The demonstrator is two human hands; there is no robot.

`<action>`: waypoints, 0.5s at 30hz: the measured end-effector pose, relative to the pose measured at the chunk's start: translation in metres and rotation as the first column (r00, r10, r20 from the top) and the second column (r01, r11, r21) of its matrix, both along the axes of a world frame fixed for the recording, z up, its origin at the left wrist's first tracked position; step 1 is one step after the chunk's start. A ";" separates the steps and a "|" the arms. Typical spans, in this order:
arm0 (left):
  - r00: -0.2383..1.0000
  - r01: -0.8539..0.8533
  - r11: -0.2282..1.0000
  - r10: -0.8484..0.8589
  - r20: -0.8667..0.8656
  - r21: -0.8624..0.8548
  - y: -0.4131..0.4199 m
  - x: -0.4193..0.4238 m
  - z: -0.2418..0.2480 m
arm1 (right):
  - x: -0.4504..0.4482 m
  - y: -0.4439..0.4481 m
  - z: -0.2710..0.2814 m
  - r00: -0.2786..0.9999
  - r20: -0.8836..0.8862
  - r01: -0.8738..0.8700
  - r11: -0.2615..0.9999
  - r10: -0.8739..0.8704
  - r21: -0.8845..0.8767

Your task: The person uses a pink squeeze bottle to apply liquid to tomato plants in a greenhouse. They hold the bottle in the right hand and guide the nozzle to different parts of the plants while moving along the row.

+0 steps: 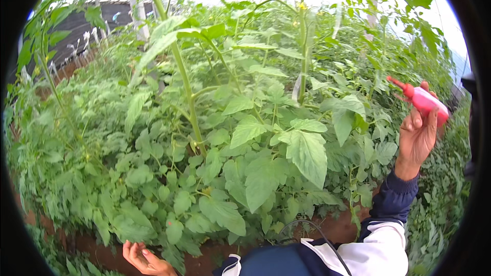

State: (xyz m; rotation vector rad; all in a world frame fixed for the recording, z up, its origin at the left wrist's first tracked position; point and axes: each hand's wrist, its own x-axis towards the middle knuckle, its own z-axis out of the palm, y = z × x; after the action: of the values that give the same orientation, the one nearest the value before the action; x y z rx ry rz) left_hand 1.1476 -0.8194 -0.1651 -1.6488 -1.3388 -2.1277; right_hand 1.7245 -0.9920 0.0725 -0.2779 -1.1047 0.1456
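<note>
My right hand (418, 134) is raised at the right, its fingers wrapped around a pink squeeze bottle (429, 101). The bottle's narrow red nozzle (402, 85) points up and to the left, towards the tomato foliage. Low at the left, my left hand (144, 259) is palm up with slightly curled fingers and holds nothing that I can see. Its fingertips are just below a broad tomato leaf (132, 226); whether they touch it I cannot tell. Tall tomato plants (191, 115) stand before me, with a few yellow flowers (301, 6) near the top.
Thick tomato stems (304, 50) rise at the centre and right. A black cable (326, 237) curves beside my body. Brown soil (199, 262) shows below the leaves. Posts (137, 4) and a dark wall (82, 27) stand behind, under a pale translucent cover.
</note>
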 end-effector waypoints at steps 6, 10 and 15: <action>0.921 0.372 0.906 -0.388 0.043 0.203 0.025 0.056 0.021 | -0.016 -0.004 0.006 0.981 -0.114 0.163 0.986 -0.157 0.041; 0.864 0.502 0.830 -0.496 -0.090 0.241 0.021 0.096 0.056 | 0.011 -0.016 -0.005 0.994 -0.061 0.095 0.994 -0.092 0.053; 0.789 0.614 0.748 -0.582 -0.196 0.252 0.002 0.144 0.116 | 0.056 -0.033 -0.002 0.984 -0.051 0.168 0.985 -0.169 -0.025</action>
State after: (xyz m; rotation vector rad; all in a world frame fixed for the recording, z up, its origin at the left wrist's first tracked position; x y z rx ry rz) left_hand 1.2911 -0.8176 -0.0494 -2.2151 -0.4162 -2.3469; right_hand 1.7802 -1.0250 0.0704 -0.3822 -1.0223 0.0131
